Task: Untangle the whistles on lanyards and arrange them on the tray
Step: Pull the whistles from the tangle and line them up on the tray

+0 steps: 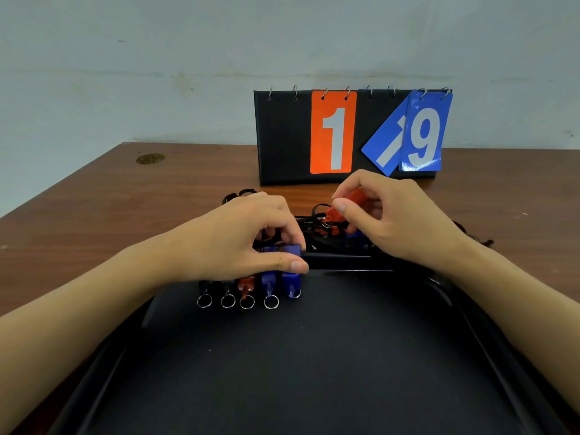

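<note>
A large black tray (314, 372) fills the near part of the view. Along its far edge lies a row of several whistles (251, 285), black, red and blue, with metal rings toward me. My left hand (244, 237) pinches the rightmost blue whistle (290, 277) between thumb and fingers. Just beyond the tray's far rim my right hand (392, 221) holds a red whistle (345, 205) lifted above a tangle of black lanyards (320, 230). Another blue whistle (354, 235) peeks out under that hand.
A black flip scoreboard (282, 136) with an orange 1 and blue cards stands on the brown wooden table (110, 199), close behind the lanyards. A pale wall rises behind. Lanyard cord trails to the right at the table (477, 238).
</note>
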`<state>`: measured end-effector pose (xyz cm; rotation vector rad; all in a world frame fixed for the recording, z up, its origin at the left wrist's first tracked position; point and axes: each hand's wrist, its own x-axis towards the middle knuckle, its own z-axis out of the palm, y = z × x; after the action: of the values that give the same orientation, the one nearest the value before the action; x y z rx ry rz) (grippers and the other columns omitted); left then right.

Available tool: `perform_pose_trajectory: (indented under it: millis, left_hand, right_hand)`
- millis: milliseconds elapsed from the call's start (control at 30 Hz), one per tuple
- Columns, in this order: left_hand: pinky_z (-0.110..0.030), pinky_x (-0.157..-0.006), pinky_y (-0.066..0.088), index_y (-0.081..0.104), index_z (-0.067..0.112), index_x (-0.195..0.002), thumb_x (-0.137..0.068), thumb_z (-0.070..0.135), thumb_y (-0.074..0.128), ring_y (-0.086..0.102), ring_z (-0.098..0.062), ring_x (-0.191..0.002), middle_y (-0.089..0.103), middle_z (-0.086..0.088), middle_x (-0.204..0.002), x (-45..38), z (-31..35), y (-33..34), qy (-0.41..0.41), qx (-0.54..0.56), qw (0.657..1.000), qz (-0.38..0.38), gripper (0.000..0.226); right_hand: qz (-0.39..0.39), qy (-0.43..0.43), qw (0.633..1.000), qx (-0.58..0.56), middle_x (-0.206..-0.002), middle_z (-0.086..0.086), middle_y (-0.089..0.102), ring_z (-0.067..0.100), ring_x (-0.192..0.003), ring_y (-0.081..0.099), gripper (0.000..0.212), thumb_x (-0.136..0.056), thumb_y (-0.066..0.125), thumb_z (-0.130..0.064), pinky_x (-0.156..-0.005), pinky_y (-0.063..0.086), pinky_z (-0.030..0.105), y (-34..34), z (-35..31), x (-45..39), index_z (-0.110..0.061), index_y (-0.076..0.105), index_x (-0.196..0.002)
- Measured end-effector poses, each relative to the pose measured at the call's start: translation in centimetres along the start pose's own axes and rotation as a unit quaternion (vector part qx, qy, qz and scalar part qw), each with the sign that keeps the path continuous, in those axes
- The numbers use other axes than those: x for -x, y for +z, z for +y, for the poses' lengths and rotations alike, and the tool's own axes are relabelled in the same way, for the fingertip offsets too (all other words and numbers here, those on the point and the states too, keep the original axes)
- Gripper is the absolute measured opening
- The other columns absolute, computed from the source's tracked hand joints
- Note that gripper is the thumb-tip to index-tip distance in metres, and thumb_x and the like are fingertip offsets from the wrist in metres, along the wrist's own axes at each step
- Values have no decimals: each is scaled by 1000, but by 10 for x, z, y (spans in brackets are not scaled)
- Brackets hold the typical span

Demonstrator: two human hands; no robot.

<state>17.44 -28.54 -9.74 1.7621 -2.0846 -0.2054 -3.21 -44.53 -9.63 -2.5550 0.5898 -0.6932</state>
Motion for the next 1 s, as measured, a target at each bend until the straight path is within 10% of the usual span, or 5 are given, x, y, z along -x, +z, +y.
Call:
perform_pose_trajectory:
  millis: [433,767,1000]
  left_hand:
    - [-32,-98,51,77,40,-108,-89,67,63,60,-1,-111,65,25,-112,1,-6,-2,14,-23,1000,-13,35]
    - [-32,-87,56,76,33,-107,-99,44,58,67,-4,-101,71,18,-103,1,-5,-10,-3,25,999,47,23]
    - [-28,-87,55,76,33,-108,-102,35,59,67,-2,-100,70,19,-104,0,-15,-10,-23,20,999,40,18]
  right_hand:
    - [0,19,994,-104,-90,-4,75,9,-80,75,23,-94,64,-41,-75,62,28,-11,-11,0,-23,59,-106]
    - [-238,2,960,-150,-86,-3,80,13,-80,76,32,-81,67,-47,-79,63,31,-15,-36,13,-20,65,-98]
    - [-173,-40,984,-21,-86,-14,66,4,-82,60,36,-77,55,-69,-69,50,17,4,-39,14,-41,68,-94]
